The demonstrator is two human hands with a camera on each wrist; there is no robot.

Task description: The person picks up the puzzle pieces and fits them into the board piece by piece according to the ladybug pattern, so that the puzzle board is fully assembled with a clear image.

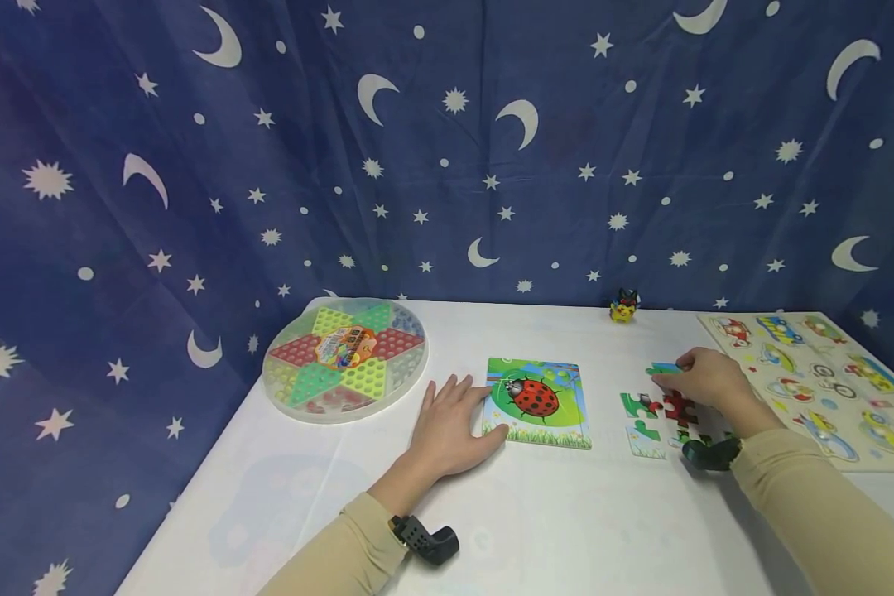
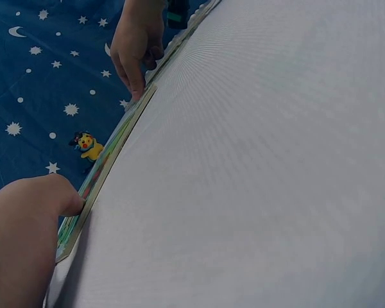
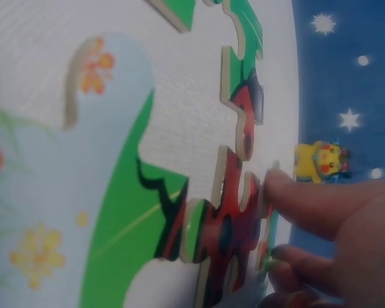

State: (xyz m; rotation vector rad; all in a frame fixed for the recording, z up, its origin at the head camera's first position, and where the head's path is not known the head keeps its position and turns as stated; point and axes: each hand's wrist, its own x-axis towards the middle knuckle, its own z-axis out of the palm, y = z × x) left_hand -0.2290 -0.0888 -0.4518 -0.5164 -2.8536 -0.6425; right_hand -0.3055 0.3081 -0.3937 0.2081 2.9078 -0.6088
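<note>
The ladybug picture board [image 1: 534, 401] lies flat on the white table. My left hand [image 1: 447, 430] rests at its left edge with fingers spread, the thumb touching the lower left corner. Right of the board lie loose puzzle pieces: a red and black one [image 1: 680, 409], a green one [image 1: 637, 405] and a pale blue and green one [image 1: 646, 440]. At the far side of these pieces, my right hand [image 1: 708, 385] pinches a blue-green piece [image 1: 663, 368] between thumb and fingers. In the right wrist view the held piece [image 3: 269, 234] is seen nearly edge-on, partly hidden by fingertips.
A round Chinese checkers board [image 1: 346, 360] lies at the back left of the table. A small yellow figurine [image 1: 622, 306] stands at the back edge. A large board with vehicle pictures [image 1: 827, 385] lies at the right, under or beside the right forearm.
</note>
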